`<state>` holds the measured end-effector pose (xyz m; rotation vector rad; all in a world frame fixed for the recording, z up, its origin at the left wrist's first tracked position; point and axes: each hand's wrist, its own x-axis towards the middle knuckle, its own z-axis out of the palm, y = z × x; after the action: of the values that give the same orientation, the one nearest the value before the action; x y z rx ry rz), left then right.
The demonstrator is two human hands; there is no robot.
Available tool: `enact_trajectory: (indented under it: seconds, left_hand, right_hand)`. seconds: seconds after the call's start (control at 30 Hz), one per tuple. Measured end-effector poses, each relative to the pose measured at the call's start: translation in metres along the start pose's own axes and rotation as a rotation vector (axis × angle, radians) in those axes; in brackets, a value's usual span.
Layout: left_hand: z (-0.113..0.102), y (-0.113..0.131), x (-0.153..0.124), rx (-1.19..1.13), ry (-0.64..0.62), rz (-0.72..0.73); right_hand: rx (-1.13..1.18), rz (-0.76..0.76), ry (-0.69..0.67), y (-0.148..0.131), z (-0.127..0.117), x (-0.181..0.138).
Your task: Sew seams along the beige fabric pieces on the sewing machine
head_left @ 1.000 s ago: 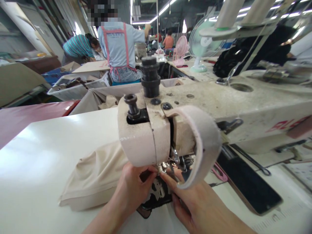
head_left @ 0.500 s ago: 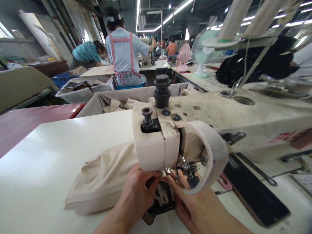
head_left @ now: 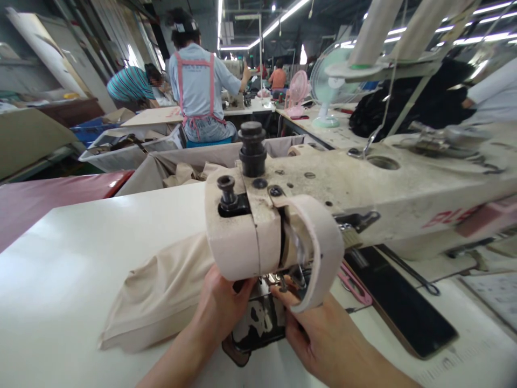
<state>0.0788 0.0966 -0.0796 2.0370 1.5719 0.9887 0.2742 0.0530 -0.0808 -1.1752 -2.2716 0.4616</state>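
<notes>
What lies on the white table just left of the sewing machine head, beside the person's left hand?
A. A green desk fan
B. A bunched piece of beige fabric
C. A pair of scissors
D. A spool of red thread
B: bunched beige fabric lies beside the left hand.

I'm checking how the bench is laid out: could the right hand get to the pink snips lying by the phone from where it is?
Probably yes. The right hand rests under the machine head, and the pink snips lie on the table just to its right, with bare tabletop between them.
</notes>
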Motion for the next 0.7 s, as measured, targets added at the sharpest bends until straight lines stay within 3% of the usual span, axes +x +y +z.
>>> enact_trajectory:
  seconds: [0.37, 0.7]
  left_hand:
    - [-0.001, -0.001, 0.001, -0.014, -0.035, -0.077]
    - [-0.009, 0.001, 0.004, -0.050, -0.082, -0.033]
  right_hand:
    - [-0.007, 0.000, 0.023, -0.002, -0.002, 0.002]
    - [-0.007, -0.020, -0.001, -0.007, -0.004, 0.003]
